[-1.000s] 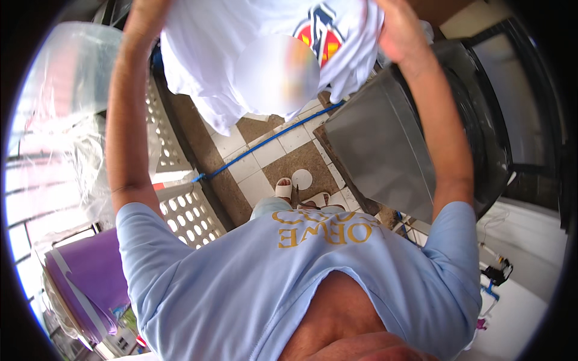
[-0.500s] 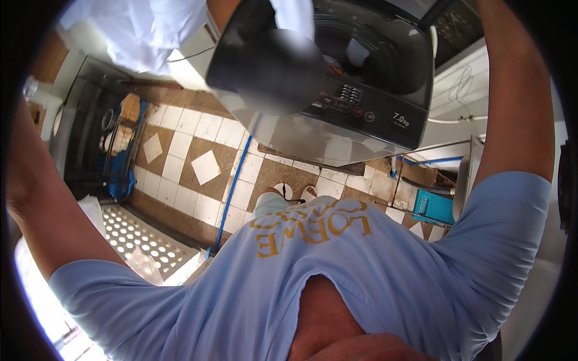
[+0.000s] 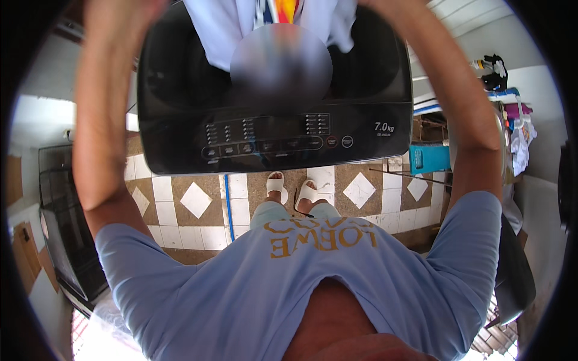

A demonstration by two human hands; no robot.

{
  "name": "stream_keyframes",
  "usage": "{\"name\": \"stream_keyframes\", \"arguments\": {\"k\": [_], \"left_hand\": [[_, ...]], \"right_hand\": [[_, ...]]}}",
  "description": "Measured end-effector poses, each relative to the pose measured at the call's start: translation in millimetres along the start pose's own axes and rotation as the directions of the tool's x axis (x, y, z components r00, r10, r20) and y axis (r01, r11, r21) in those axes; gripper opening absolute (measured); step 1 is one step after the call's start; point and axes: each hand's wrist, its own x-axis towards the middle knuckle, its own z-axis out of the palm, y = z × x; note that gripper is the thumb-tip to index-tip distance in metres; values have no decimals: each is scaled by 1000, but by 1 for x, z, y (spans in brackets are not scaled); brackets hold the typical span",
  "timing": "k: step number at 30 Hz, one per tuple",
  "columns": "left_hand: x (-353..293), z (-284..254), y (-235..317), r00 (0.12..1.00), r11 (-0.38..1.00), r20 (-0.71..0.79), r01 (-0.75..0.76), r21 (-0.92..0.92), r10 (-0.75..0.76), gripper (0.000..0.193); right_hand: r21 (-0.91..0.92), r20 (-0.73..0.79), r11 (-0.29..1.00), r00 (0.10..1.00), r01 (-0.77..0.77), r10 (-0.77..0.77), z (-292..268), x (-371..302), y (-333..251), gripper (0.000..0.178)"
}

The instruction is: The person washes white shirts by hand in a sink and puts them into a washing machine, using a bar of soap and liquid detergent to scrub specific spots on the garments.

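Both of my arms reach up and forward over a black top-loading washing machine (image 3: 355, 161). A white garment (image 3: 214, 30) with a red, yellow and dark-blue print hangs above its open tub, between my raised hands. My left hand (image 3: 137, 7) is smeared and cut off at the top edge, left of the cloth. Only the base of my right hand (image 3: 376, 3) shows, close by the garment's right side. The fingers of both hands are out of sight. A round blurred patch covers the garment's lower middle and part of the tub.
A teal container (image 3: 429, 159) stands on the right beyond the machine. Clothes (image 3: 522, 141) hang at the far right. A dark glass-sided cabinet (image 3: 69, 222) is on the left. A blue hose (image 3: 229, 207) crosses the tiled floor (image 3: 195, 200) by my sandalled feet.
I have turned to face the machine squarely; it now sits centred ahead. The white cloth seen at upper left and over the tub now hangs over the tub. My arms have come closer together.
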Motion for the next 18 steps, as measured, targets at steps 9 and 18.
{"name": "stream_keyframes", "arguments": {"k": [9, 18], "left_hand": [[-61, 28, -103, 589, 780, 520, 376, 501, -618, 30], [-52, 250, 13, 884, 931, 300, 314, 188, -359, 27]], "right_hand": [[-667, -41, 638, 875, -384, 483, -99, -229, -15, 31], [405, -619, 725, 416, -558, 666, -100, -602, -152, 43]]}}
